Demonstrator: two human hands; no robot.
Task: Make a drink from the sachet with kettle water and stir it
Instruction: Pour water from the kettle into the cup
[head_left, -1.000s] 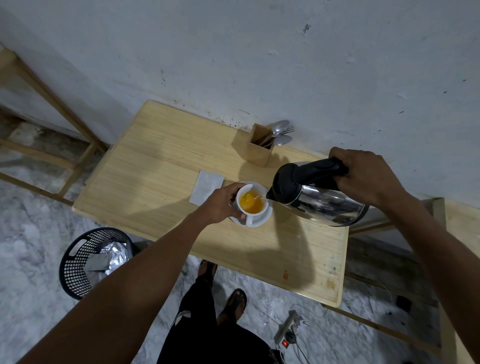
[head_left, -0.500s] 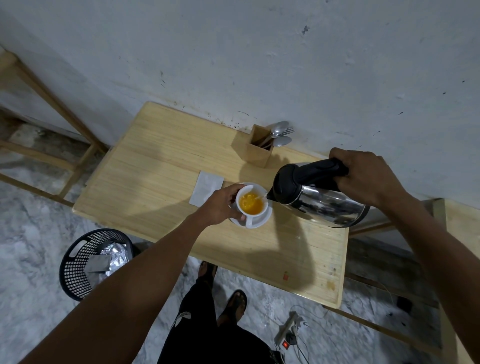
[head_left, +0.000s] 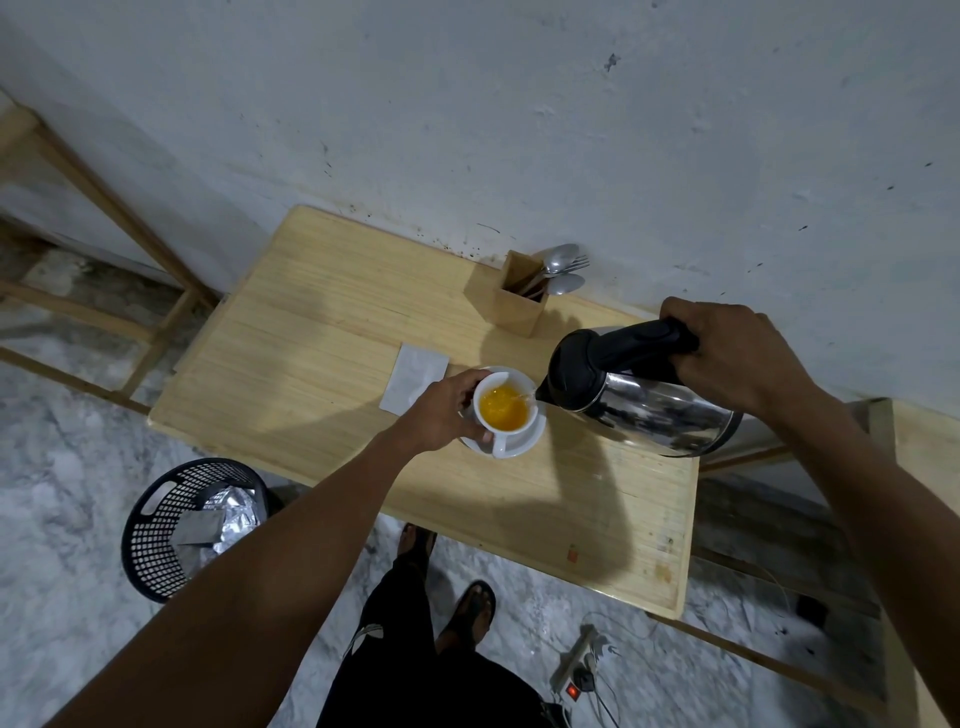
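Water runs from the tilted kettle (head_left: 644, 402), gripped by the right hand (head_left: 737, 353), into the cup (head_left: 503, 410) on the counter (head_left: 322, 364), steadied by the left hand (head_left: 441, 410); pour slowly, stopping below the rim.

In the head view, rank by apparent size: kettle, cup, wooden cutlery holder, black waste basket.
1. Kettle and waste basket: look alike; the basket sits lower on the floor, so unranked.
2. Cutlery holder and cup: look alike in size, so unranked.
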